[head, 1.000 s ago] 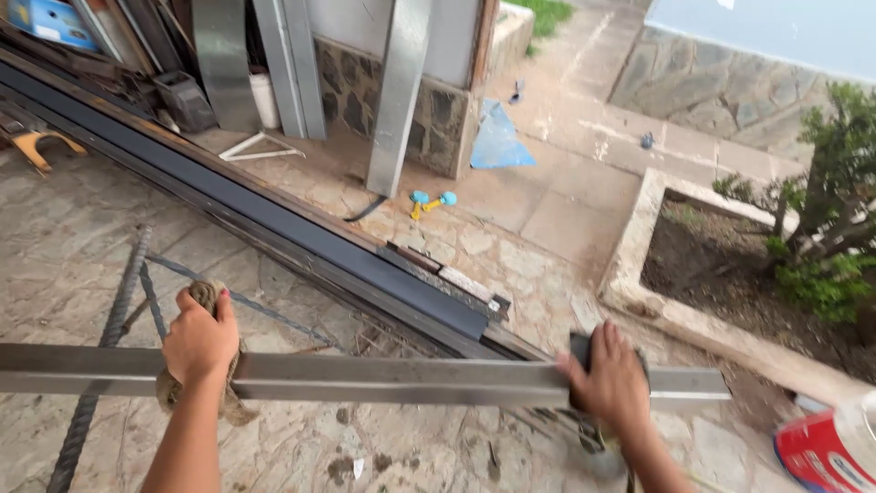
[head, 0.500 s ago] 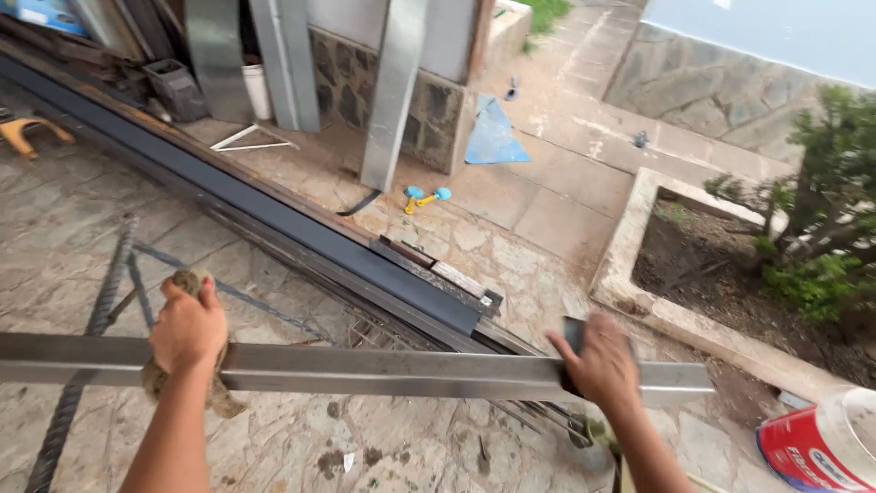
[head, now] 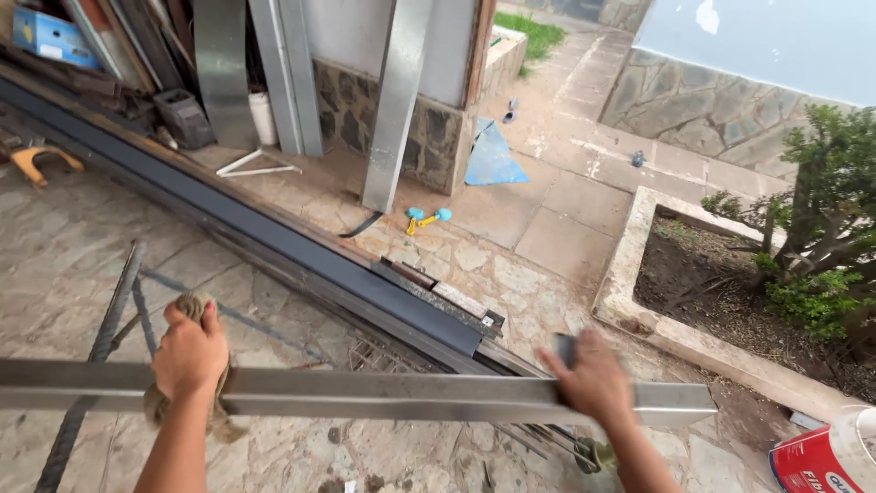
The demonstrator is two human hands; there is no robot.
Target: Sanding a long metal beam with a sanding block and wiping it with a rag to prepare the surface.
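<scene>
A long grey metal bar [head: 392, 394] runs level across the lower part of the view, above the stone floor. My left hand [head: 189, 351] presses a brownish rag [head: 216, 422] around the bar at the left. My right hand [head: 595, 383] grips the bar near its right end and is blurred. The bar's right tip [head: 684, 403] sticks out past that hand.
Long dark steel beams [head: 301, 265] lie diagonally on the floor behind the bar, with a rebar frame [head: 109, 319] at left. Metal profiles [head: 397, 100] lean on a stone wall. A planter with a shrub [head: 821, 237] is at right, a red-and-white can [head: 826, 456] at the lower right corner.
The view has drifted left and down a little. Both hands stay on the bar; the right hand has shifted slightly along it and is now blurred.
</scene>
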